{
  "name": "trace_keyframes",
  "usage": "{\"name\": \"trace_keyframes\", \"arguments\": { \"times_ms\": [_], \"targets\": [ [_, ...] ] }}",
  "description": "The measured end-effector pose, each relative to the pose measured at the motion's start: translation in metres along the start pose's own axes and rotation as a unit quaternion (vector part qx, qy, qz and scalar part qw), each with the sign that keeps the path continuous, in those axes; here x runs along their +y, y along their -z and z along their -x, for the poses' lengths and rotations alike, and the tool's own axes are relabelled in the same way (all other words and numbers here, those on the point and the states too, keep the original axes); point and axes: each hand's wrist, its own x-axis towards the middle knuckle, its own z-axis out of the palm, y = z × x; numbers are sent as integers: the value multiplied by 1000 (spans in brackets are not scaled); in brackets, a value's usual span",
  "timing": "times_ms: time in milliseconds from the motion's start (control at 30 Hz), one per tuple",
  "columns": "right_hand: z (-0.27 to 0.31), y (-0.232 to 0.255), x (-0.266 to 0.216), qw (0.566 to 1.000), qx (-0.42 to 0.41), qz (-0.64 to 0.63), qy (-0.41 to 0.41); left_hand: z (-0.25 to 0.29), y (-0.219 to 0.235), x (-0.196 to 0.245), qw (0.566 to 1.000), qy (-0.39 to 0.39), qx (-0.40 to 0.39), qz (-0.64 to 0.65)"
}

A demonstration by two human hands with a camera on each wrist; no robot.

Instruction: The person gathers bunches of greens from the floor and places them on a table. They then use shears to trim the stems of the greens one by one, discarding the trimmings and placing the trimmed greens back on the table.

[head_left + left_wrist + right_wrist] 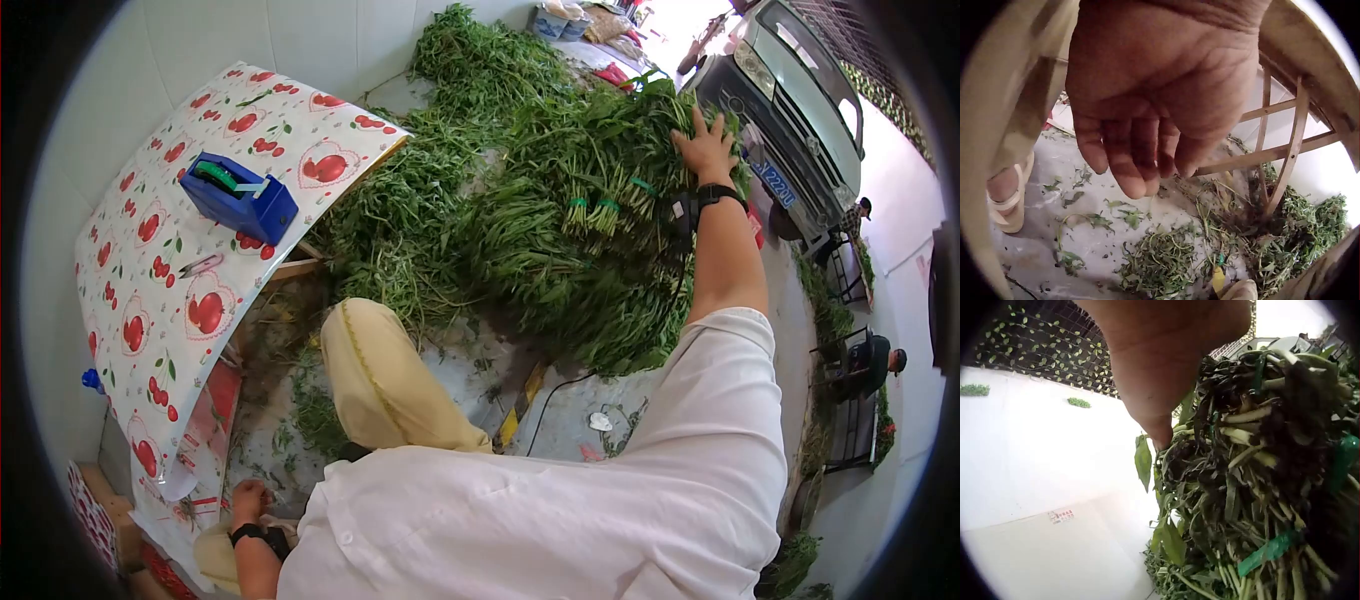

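Note:
My right hand (pixel 708 152) rests with spread fingers on a tall stack of leafy green bundles (pixel 610 150). In the right wrist view its thumb lies against the leaves, above cut stems bound with green tape (pixel 1269 553). By my knee, well away from the greens, my left hand (pixel 250 499) hangs loosely curled and holds nothing. Seen in the left wrist view, its fingers (pixel 1125 165) droop over a floor strewn with loose sprigs (pixel 1157 262).
At left stands a table with a cherry-print cover (pixel 120 260), bearing a blue tape dispenser (pixel 262 215) and a small pen-like item (pixel 202 265). Its wooden legs (pixel 1285 150) show below. Loose greens (pixel 480 60) heap along the wall. A parked vehicle (pixel 790 110) stands beyond the stack.

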Motion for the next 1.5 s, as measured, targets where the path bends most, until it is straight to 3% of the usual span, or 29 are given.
{"name": "trace_keyframes", "arguments": {
  "times_ms": [100, 167, 333, 433, 533, 600, 733, 800, 867, 933, 1000, 1167, 1200, 1267, 1300, 1333, 1433, 1500],
  "targets": [
    [-53, -70, 35, 995, -84, -10, 56, -9, 1, -18, 999, 16, -1, 35],
    [-66, -89, 50, 991, -87, -64, 80, -12, -3, -25, 999, 14, 8, 39],
    [-70, -102, 58, 979, -120, -135, 93, -3, -11, -25, 998, 55, 26, 29],
    [-58, -105, 39, 988, -129, -62, 60, -19, -13, -45, 999, 19, -33, 28],
    [-58, -115, 32, 988, -131, -65, 56, -10, -25, -39, 999, 7, -24, -49],
    [-63, -119, 35, 988, -124, -63, 68, -10, -33, -40, 1000, -2, 6, -26],
    [-43, -99, 25, 994, -105, -16, 33, 5, -34, -15, 996, -78, 23, 20],
    [-34, -93, 20, 995, -99, 4, 26, 5, -26, -8, 990, -116, -16, 79],
    [-35, -87, 21, 996, -86, 14, 31, 27, -18, 21, 992, -105, -19, 71],
    [-26, -68, 15, 996, -78, 27, 22, 29, -6, 28, 987, -145, 30, 58],
    [-10, -47, 6, 998, -62, 28, 16, 34, 10, 38, 969, -233, 66, 43],
    [4, -25, -14, 998, 25, 52, 33, 76, 25, 96, 897, -392, 143, 146],
    [27, -6, -33, 994, 80, 55, 54, 86, 28, 111, 882, -418, 160, 149],
    [14, -21, -44, 977, 146, 2, 154, 92, 40, 135, 854, -477, 169, 117],
    [11, -30, -50, 963, 177, -23, 202, 98, 40, 151, 834, -504, 211, 82],
    [35, -17, -72, 939, 201, -90, 266, 107, 44, 166, 846, -487, 212, 47],
    [66, -45, -121, 902, 108, -257, 330, 107, 51, 195, 858, -475, 188, 60],
    [115, -44, -161, 874, 53, -299, 381, 105, 50, 210, 868, -460, 183, 42]
  ]
}}
